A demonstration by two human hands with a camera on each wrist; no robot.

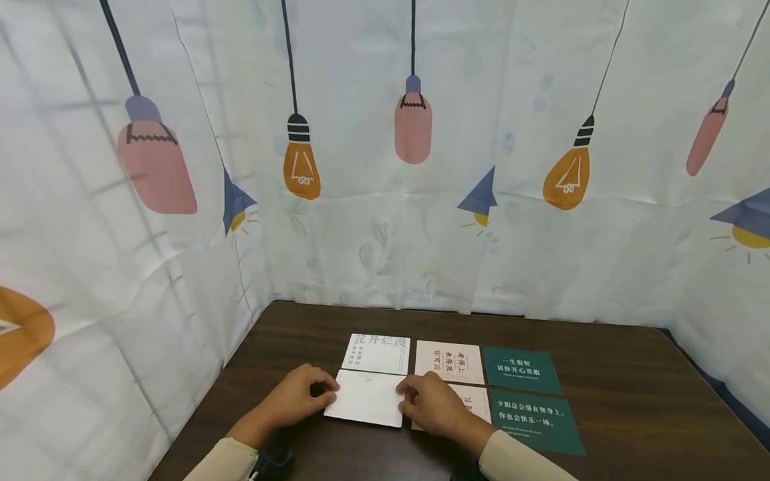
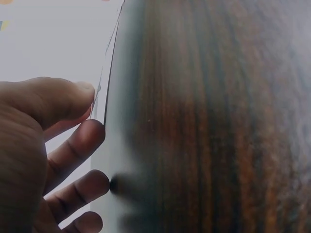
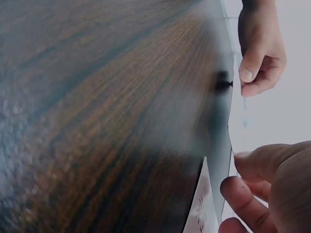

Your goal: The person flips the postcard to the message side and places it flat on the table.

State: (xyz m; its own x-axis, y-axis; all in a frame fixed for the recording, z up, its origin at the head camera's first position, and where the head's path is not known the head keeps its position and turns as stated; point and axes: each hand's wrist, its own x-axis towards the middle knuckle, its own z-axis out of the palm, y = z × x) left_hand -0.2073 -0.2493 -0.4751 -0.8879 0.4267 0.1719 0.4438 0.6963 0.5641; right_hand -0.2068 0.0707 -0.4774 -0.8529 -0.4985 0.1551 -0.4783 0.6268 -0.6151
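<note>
In the head view, a blank-looking white card (image 1: 365, 401) lies low over the table, just in front of another white card with grey print (image 1: 377, 354). My left hand (image 1: 296, 399) pinches its left edge between thumb and fingers. At the opposite edge, my right hand (image 1: 434, 403) pinches it too, its wrist passing over a pink printed card (image 1: 475, 399) that is partly hidden. The left wrist view shows the thumb (image 2: 63, 97) on top of the card edge, with the fingertips (image 2: 92, 133) at its side. Both hands appear along the edge in the right wrist view.
Right of the white cards lie another pink card (image 1: 449, 361) and two green cards (image 1: 522, 369) with white lettering. All rest on a dark brown wooden table (image 1: 637, 401). White curtains (image 1: 361, 254) printed with lamps and bulbs surround its back and sides.
</note>
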